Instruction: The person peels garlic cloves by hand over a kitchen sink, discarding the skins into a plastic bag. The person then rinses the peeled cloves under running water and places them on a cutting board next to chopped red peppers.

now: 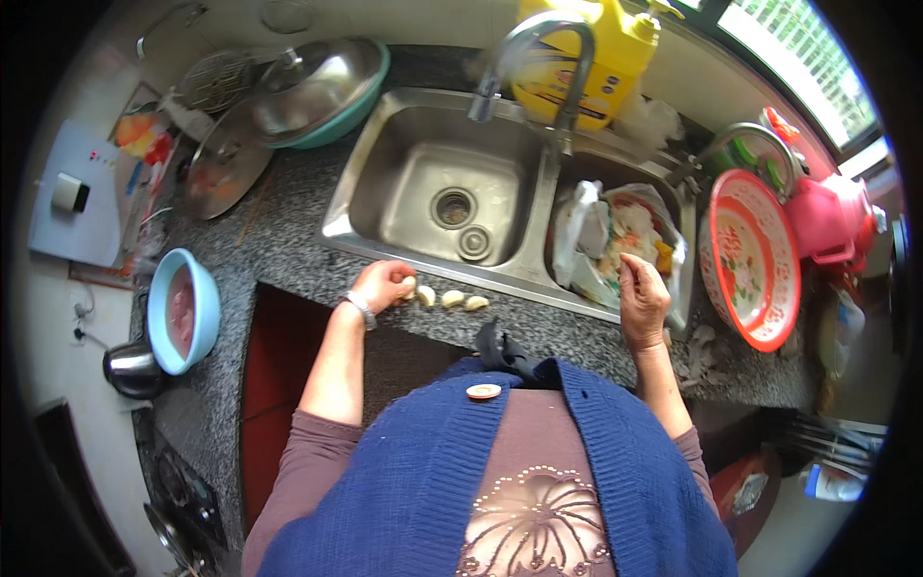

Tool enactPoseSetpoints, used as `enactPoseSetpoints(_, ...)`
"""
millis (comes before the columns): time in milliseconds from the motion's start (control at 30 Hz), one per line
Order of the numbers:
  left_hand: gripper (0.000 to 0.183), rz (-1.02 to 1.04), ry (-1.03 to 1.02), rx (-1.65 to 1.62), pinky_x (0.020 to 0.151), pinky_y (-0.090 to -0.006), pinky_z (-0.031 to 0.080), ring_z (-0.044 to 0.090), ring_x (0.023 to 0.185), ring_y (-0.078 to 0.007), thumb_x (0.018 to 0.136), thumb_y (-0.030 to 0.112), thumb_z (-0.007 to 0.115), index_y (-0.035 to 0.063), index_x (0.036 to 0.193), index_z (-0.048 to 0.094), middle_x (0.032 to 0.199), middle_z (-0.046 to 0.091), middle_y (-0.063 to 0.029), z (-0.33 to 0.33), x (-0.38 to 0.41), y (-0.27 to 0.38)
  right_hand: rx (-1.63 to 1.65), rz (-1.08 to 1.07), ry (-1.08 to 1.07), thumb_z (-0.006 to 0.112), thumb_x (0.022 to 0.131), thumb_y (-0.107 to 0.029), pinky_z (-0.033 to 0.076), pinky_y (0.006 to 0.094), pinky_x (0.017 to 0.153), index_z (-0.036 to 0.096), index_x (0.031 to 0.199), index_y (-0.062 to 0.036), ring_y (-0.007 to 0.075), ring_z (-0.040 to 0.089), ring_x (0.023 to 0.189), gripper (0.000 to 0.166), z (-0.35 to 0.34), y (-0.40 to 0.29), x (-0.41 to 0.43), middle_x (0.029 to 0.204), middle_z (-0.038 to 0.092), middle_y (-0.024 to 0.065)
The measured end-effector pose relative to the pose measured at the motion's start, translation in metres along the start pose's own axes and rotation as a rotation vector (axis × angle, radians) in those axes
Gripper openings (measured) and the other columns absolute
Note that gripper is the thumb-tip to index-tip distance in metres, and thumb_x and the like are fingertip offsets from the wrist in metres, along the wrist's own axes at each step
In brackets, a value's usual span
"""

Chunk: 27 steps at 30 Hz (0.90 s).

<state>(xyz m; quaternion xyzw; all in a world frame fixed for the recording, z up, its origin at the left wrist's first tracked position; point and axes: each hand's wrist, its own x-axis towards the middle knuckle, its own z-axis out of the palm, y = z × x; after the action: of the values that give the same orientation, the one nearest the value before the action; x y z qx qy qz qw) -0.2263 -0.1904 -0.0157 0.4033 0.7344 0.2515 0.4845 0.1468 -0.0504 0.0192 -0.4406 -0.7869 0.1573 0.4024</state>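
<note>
Between the fingertips of my left hand (384, 286) is a pale garlic clove (409, 287), held at the counter's front edge beside the sink. Several peeled garlic cloves (452, 298) lie in a row on the granite just right of it. My right hand (643, 299) is raised over the front rim of the small sink basin, thumb and fingertips pinched together; whether something small is between them cannot be told. Behind that hand, a plastic bag (602, 238) with food scraps sits in the small basin.
The large steel sink basin (461, 173) has a curved faucet (570, 79) over it. A red-rimmed enamel basin (753, 260) leans at the right. On the left stand a light-blue bowl (209, 310) with raw meat and a teal basin (332, 130) under a metal lid. A yellow jug (606, 65) stands behind.
</note>
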Motion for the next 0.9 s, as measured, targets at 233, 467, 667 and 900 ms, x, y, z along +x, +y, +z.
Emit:
enactPoseSetpoints(233,0.045,0.099,0.111,0.37,0.059,-0.0281,0.046,0.052,0.062,-0.0134,0.066,0.011,0.076,0.0068,0.108,0.062,0.069,0.055,-0.0044,-0.01,-0.004,0.003,0.05,0.14,0.148,0.061,0.082,-0.005,0.048,0.0277,0.062,0.062,0.093,-0.0016,0.0188,0.059,0.065,0.012,-0.054,0.001,-0.023,0.077,0.062,0.0101)
enactPoseSetpoints(467,0.024,0.373,-0.105,0.079,0.064,-0.0219,0.046,0.054,0.071,-0.0084,0.075,0.006,0.07,0.0025,0.097,0.063,0.082,0.059,-0.0026,0.027,0.004,0.107,-0.35,0.241,-0.173,0.067,0.076,-0.024,0.049,0.0364,0.058,0.055,0.087,-0.0072,0.0264,0.059,0.07,0.024,-0.058,0.025,-0.092,0.078,0.058,0.0093)
enactPoseSetpoints(667,0.019,0.456,-0.55,-0.041,0.066,-0.0199,0.047,0.057,0.077,-0.0072,0.081,0.006,0.063,0.004,0.101,0.062,0.083,0.061,-0.0007,0.113,0.016,0.19,-0.652,0.286,-0.234,0.07,0.071,-0.031,0.05,0.036,0.055,0.05,0.09,-0.0054,0.0259,0.06,0.068,0.037,-0.025,0.031,-0.098,0.079,0.054,0.0103)
enactPoseSetpoints(900,0.022,0.46,-0.697,0.019,0.063,-0.0208,0.046,0.052,0.07,-0.006,0.079,0.011,0.068,0.0042,0.1,0.062,0.078,0.057,0.0006,0.175,0.041,0.197,-0.69,0.213,-0.23,0.065,0.073,-0.023,0.05,0.0356,0.05,0.05,0.083,-0.0055,0.0264,0.06,0.061,0.025,-0.017,0.042,-0.104,0.076,0.054,0.0099)
